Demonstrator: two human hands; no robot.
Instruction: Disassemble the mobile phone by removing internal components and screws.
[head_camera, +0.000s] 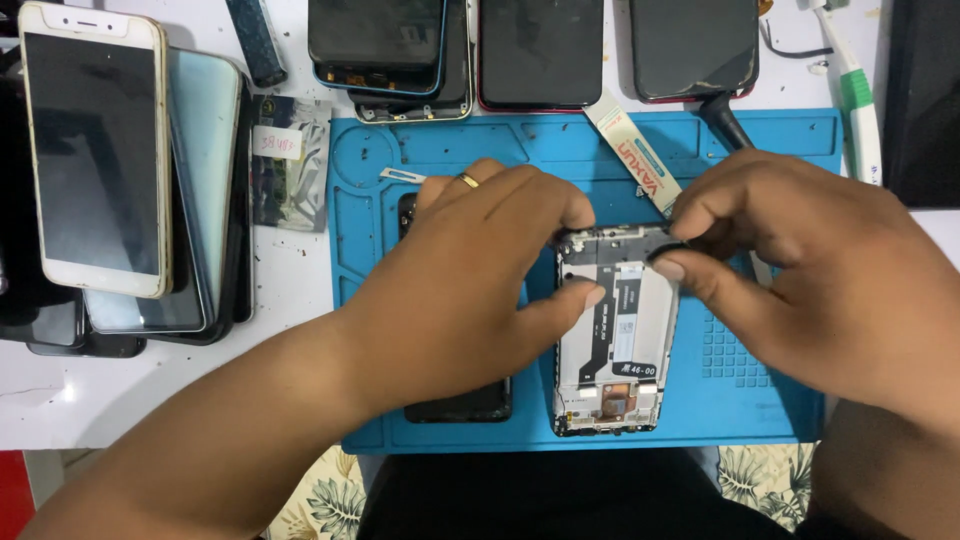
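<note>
An opened phone frame (615, 340), its white inner plate and black strips exposed, lies upright in the middle of a blue mat (760, 400) on a white desk (290, 270). The left hand (480, 270), a gold ring (468, 180) on one finger, arches over the frame's left edge, thumb pressed against its side and fingers curled down at the top corner. The right hand (800, 260) comes in from the right, thumb and forefinger pinched together on a small dark part at the frame's top right corner; what the part is cannot be told. One black phone (460, 400) lies just left of the frame, mostly hidden under the left hand. Along the desk's far edge lie four dark phones or screens, the leftmost pair (385, 50) stacked. At far left one white phone (95, 150) tops a pile of several more. Also in view are one foil bag (290, 165) beside the mat, one white pry strip (630, 150), one tool's black handle (725, 120), and one white-and-green toothbrush (860, 100) at right.
</note>
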